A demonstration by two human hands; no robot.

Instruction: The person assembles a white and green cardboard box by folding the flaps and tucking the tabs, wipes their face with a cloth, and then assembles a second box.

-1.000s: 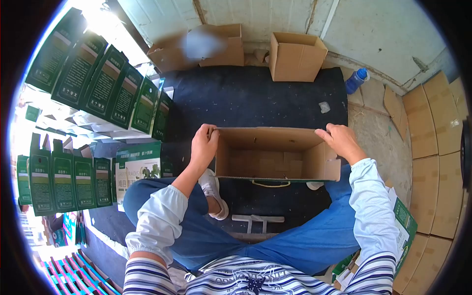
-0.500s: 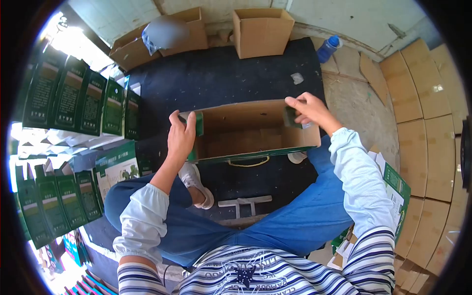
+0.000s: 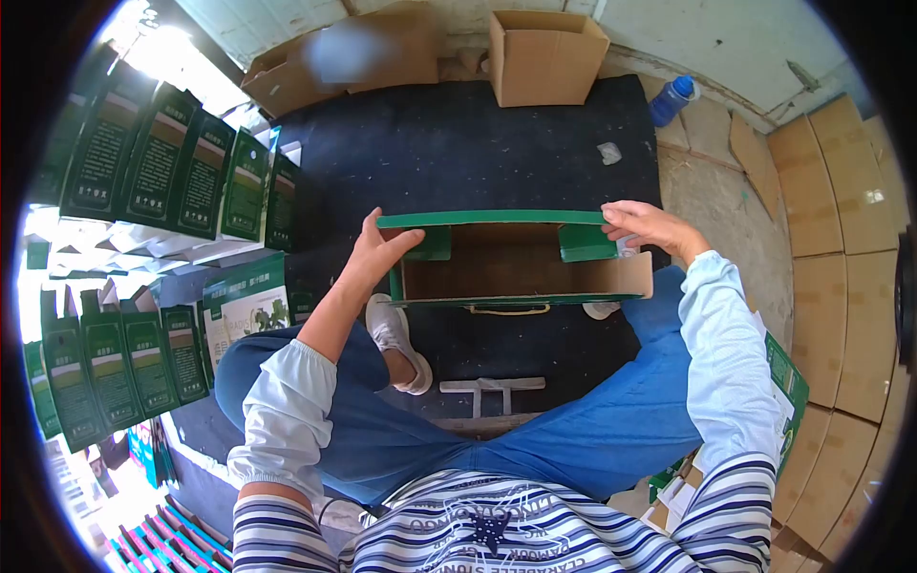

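Observation:
A green box with bare brown cardboard inside lies between my knees, its opening facing up toward me. A yellow cord handle shows on its near side. My left hand grips the far left corner, with thumb on the folded green flap and fingers behind the edge. At the far right corner, my right hand pinches the end of the long green flap. Both short green end flaps are folded inward at the far corners.
Green printed boxes stand in rows at left. Open brown cartons and a blue bottle are at the back. Stacked cartons line the right side. A grey metal frame lies near my feet.
The far long flap has been folded over and now shows its green face. Both hands have moved with it, and the view has shifted slightly.

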